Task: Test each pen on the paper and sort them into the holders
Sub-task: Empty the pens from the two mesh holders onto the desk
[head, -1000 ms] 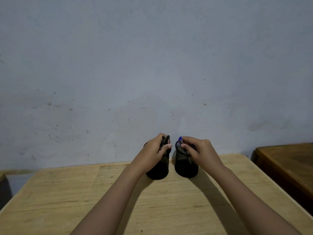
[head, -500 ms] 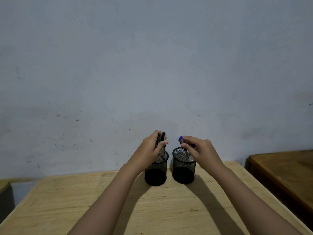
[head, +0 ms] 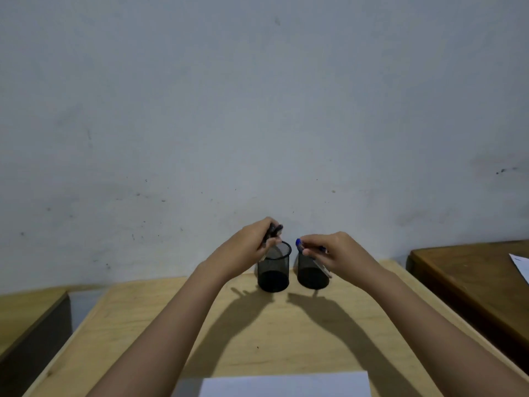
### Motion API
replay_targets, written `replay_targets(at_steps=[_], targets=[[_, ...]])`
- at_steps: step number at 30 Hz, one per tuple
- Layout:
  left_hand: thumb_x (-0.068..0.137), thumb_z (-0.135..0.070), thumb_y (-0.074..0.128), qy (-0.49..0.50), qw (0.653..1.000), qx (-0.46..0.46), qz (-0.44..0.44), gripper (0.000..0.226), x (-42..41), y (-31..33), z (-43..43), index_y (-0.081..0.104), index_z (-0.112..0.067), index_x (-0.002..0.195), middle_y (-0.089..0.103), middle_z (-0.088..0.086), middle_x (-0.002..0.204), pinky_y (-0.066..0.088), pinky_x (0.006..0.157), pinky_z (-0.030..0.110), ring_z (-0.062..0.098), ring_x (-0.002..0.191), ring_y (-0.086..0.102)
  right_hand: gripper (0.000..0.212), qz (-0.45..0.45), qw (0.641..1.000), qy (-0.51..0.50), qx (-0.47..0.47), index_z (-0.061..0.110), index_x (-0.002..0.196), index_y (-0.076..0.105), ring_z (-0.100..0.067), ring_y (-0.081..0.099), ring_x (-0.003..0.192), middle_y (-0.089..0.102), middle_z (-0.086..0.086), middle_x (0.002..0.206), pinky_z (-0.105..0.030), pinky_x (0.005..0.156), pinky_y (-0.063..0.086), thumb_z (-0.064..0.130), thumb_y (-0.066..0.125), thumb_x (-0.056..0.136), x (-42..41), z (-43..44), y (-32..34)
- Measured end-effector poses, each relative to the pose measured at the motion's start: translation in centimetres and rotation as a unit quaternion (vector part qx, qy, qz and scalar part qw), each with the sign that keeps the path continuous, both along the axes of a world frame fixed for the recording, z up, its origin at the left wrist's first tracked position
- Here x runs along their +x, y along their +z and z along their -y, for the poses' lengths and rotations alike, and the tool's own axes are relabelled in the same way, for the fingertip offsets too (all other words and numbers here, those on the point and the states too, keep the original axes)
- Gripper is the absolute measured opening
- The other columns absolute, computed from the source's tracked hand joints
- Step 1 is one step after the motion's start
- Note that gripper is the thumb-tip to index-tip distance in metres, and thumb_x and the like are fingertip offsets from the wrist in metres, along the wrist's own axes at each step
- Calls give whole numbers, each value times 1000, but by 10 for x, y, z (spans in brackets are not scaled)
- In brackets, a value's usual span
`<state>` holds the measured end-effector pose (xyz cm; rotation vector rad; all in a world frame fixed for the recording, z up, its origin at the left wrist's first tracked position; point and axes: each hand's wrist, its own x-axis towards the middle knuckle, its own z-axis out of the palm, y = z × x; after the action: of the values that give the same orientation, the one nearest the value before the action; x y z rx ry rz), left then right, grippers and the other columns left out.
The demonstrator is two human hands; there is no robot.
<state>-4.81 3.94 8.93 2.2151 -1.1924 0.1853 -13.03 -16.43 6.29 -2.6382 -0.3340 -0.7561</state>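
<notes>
Two black mesh pen holders stand side by side at the far edge of the light wooden table [head: 286,333]: the left holder [head: 274,272] and the right holder [head: 310,275]. My left hand [head: 252,249] grips a bunch of dark pens [head: 274,231] above the left holder's rim. My right hand [head: 337,253] holds blue-capped pens [head: 299,242], lifted and slanting across the front of the right holder. A white sheet of paper [head: 283,383] lies at the table's near edge.
A grey wall rises directly behind the holders. A darker wooden table [head: 472,276] stands to the right with a white sheet [head: 521,266] on its edge. Another wooden surface [head: 25,313] sits lower at the left, across a gap.
Both hands have lifted their pens up out of the holders. The view has tilted down, so the white paper at the near edge has come into sight.
</notes>
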Motion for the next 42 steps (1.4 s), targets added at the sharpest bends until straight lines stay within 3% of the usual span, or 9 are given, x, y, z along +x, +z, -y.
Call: replay_targets(at_steps=[5,9,12,16,19,24,29,36,42], targets=[[96,-27,48,12,994,106,-17,20,-1,-57,-12,48,-13,110,50,0,82,34,65,32,24,75,49,17,-75,981,-17,-177,22,100,60,-32,61,81,69,-7,86,-36,60,40,29,46,94,-1,-4,-54],[95,-24,50,-1,994,78,-76,18,9,-91,-9,51,-12,110,45,-10,78,34,61,20,9,69,42,23,-125,968,-42,-216,24,110,58,-30,61,89,68,-6,95,-33,61,36,29,41,95,7,-4,-89],[93,-19,52,-10,993,77,-90,17,19,-102,-2,55,-12,108,56,-4,89,36,65,13,2,70,46,24,-138,971,-41,-189,27,109,60,-25,62,89,69,-1,96,-31,63,38,33,44,94,14,-1,-100],[89,-20,54,-16,985,157,-66,18,32,-118,7,59,-16,106,65,1,99,45,75,30,15,85,57,21,-167,980,-34,-103,23,95,63,-23,61,77,67,-1,84,-34,62,47,35,47,86,24,5,-112],[89,-30,58,-20,979,203,-18,19,38,-128,14,59,-17,103,64,1,101,41,72,29,16,88,56,20,-187,980,-23,-57,25,89,63,-19,60,72,66,2,81,-40,64,51,32,45,83,35,10,-121],[83,-38,64,-25,981,190,-34,30,44,-135,17,58,-20,106,55,-2,107,44,80,29,14,97,52,17,-216,975,-12,-42,24,98,65,-12,60,83,66,7,93,-39,74,53,33,60,84,39,13,-119],[74,-52,69,-17,972,223,-73,55,47,-135,13,53,-22,117,48,-4,116,47,90,34,12,103,49,51,-285,958,-4,-12,23,120,57,-7,54,99,59,8,111,-28,87,50,44,70,75,32,14,-109],[76,-54,66,39,976,182,-116,88,35,-133,-30,23,-22,146,18,-7,154,28,114,36,14,140,22,67,-305,952,-17,-17,20,132,46,-12,50,116,51,5,128,-27,95,45,45,70,75,29,-1,-106],[88,-48,53,145,970,133,-145,67,20,-141,-112,29,-20,144,27,-8,149,29,108,27,12,137,29,29,-215,976,4,-16,19,113,59,-14,54,99,58,4,111,-31,84,49,28,57,86,32,-50,-97]])
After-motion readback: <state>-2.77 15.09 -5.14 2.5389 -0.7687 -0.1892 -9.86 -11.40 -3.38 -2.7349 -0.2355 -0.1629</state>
